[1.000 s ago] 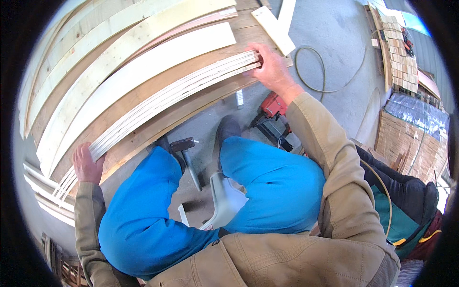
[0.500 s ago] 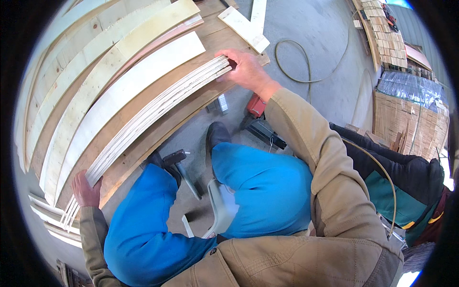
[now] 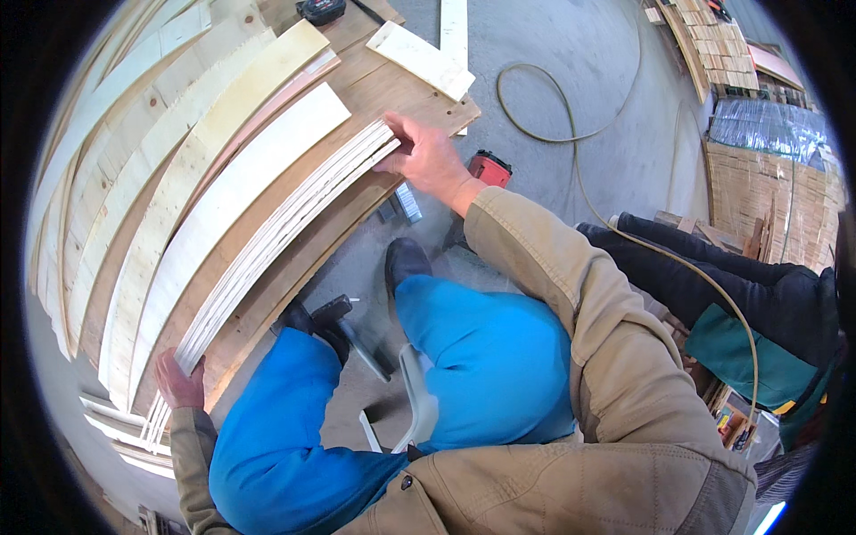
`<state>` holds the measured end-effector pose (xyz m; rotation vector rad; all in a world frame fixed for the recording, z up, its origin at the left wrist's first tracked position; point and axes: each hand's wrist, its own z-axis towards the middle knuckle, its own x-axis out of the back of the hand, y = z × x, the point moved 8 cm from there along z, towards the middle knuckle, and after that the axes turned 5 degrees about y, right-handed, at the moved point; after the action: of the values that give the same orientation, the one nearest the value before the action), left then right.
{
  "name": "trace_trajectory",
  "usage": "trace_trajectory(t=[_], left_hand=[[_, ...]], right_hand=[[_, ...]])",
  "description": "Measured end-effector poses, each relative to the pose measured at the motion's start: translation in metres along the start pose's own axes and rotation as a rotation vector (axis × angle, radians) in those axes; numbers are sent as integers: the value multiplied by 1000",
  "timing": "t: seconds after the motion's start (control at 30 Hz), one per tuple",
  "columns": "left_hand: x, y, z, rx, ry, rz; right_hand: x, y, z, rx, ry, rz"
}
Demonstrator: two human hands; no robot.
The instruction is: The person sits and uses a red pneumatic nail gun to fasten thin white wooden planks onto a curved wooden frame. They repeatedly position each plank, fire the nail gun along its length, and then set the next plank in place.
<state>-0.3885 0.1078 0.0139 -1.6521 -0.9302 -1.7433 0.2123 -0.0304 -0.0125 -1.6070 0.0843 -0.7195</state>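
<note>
Left hand (image 3: 181, 378) and right hand (image 3: 430, 160) each gripping one end of one board stack (image 3: 267, 234), long axis lower-left to upper-right, board count unclear, one hammer (image 3: 361, 348) nearby.

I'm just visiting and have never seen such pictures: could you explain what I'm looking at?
There's no machine here, just a person's two bare hands. The view comes from a wide, round-lens camera worn on the person's head, looking down; that lens makes straight edges look bent. The left hand and right hand hold opposite ends of a bundle of thin pale boards. Beneath it is a brown wooden surface, where more long, pale boards lie. On the floor are a hammer and a red tool.
</note>
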Motion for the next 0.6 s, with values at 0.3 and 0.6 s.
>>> trace_trajectory(t=[0.3,0.6], left_hand=[[1,0,-2,41,-30,-21],[1,-1,-2,21,-32,19]], right_hand=[[7,-2,-9,15,34,-34],[7,25,-15,-147,114,364]])
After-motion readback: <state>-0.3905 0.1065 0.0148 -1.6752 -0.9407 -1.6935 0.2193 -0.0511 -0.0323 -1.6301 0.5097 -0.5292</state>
